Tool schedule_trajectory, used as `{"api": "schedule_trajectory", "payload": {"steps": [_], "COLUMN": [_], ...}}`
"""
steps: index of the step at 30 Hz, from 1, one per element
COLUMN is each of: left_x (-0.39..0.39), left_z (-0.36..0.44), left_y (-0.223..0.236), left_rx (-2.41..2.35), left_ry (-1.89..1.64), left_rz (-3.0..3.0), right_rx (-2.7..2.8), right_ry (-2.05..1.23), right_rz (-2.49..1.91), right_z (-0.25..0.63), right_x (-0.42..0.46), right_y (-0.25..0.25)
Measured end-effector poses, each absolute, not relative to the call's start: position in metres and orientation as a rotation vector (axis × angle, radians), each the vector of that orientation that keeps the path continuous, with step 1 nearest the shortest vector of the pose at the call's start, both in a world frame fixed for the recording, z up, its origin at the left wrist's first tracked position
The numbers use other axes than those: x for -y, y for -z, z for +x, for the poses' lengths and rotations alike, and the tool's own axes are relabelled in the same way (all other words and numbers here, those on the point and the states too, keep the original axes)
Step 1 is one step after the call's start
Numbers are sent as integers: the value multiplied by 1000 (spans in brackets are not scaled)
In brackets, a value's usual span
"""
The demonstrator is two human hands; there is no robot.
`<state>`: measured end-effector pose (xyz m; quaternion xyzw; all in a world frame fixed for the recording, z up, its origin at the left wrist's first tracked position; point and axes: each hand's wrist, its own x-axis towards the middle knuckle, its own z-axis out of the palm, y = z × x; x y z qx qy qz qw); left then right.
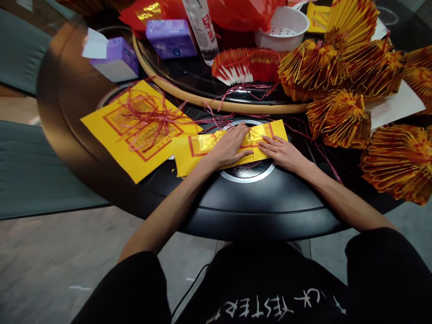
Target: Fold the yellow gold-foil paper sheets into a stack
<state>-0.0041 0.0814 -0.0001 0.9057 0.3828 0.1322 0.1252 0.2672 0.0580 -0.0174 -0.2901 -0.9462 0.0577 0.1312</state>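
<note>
The left hand [227,146] and right hand [282,155] lie flat and open on a folded yellow paper sheet [202,155], probably joss paper, on the black tabletop [256,202]. Left of them, red string [151,118] tangles over a yellow sheet [111,130]; pleated gold paper fans [339,118], cut off at the frame edge, lie beyond the right hand, above a grey floor [67,252].

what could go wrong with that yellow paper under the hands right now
The yellow paper under the left hand and right hand lies over a round metal ring, so it might crease unevenly. Loose red string trails nearby and could snag. The pleated gold paper fans are piled close by and might get knocked.
</note>
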Motion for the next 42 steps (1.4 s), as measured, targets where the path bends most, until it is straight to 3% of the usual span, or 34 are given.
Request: {"api": "schedule_trajectory", "payload": {"steps": [42], "left_x": [-77], "left_z": [2], "left_y": [-5], "left_rx": [-1153], "left_ry": [-94], "left_rz": [2748], "right_rx": [2856], "right_ry": [-132], "right_rz": [-671], "right_z": [272], "right_x": [-64], "right_y": [17]}}
